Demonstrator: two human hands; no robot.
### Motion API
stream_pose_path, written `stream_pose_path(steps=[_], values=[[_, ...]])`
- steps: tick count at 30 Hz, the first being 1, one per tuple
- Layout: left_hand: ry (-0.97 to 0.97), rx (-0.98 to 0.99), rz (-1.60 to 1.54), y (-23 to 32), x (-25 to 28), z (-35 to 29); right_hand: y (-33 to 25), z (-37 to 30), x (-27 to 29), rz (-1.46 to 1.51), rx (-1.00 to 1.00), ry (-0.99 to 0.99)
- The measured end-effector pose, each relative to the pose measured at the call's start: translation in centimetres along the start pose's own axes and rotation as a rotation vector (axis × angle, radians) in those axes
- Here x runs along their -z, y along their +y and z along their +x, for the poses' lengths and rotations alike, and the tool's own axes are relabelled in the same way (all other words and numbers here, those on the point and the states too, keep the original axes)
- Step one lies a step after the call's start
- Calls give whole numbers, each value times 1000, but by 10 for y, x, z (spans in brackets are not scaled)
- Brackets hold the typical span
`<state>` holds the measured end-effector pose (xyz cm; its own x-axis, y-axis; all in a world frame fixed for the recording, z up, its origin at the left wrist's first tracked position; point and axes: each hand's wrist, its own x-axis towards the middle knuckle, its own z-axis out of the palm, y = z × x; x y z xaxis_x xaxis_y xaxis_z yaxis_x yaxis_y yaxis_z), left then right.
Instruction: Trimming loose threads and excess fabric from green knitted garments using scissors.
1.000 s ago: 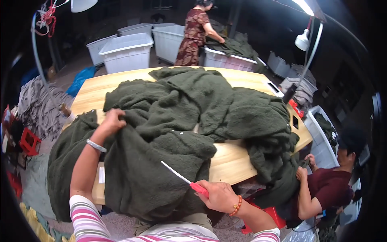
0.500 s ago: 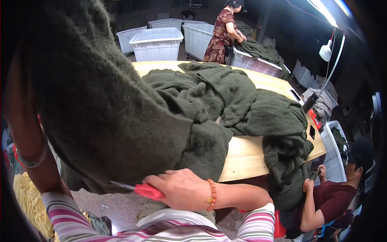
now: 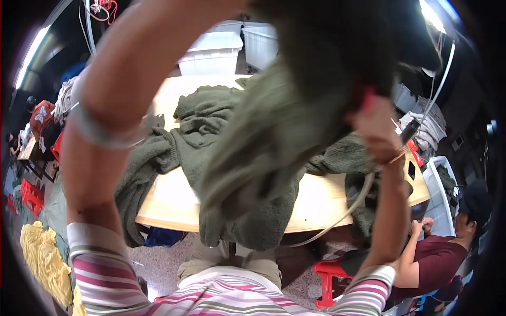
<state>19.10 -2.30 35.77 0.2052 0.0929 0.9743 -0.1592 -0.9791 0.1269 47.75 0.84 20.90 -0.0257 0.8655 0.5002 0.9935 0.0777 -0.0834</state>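
A dark green fleecy garment (image 3: 263, 137) hangs raised in front of me, smeared by motion. My left forearm (image 3: 100, 158), with a band round it, reaches up past the top edge, so the left hand is out of sight. My right hand (image 3: 377, 126) is lifted against the garment's right side, also blurred. Its fingers are closed round a red-handled tool (image 3: 363, 100); the thin metal blade seen earlier is hidden now. Below lies a heap of the same green fabric (image 3: 208, 113) on the wooden table (image 3: 321, 203), partly hanging over its near edge.
White bins (image 3: 211, 58) stand beyond the table. A co-worker (image 3: 443, 247) sits at the right, near a red stool (image 3: 329, 284). A pale cord (image 3: 342, 216) curves below my right wrist. Yellow cloth (image 3: 45, 258) lies at the lower left. A phone (image 3: 411, 168) rests on the table's right.
Both arms have risen. The raised garment has swung from the left toward the upper right. My right hand moved from the near edge up to the right with the red-handled tool.
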Motion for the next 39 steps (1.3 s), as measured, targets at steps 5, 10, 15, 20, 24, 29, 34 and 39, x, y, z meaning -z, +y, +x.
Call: stream_pose_path(steps=[5, 10, 15, 20, 24, 29, 34, 39], values=[[-226, -29, 240, -105, -64, -65, 225, 24, 42, -171, -418, 151], [-795, 802, 362, -96, -27, -252, 154, -81, -30, 350, -595, -117], [-706, 1002, 542, -70, 2, -401, 118, -153, -85, 252, -615, -177], [-221, 1258, 20, -72, 24, -416, 45, -181, -96, 473, -447, -181], [102, 1535, -578, -66, 64, -421, -12, -196, -91, 451, -249, -321], [-166, 1340, 258, -56, 68, -450, -64, -210, -94, 442, -168, -544], [-377, 1135, 507, -32, 36, -432, -91, -221, -93, 445, -77, -615], [-323, 790, 707, -23, 6, -413, -99, -224, -94, 452, -53, -654]])
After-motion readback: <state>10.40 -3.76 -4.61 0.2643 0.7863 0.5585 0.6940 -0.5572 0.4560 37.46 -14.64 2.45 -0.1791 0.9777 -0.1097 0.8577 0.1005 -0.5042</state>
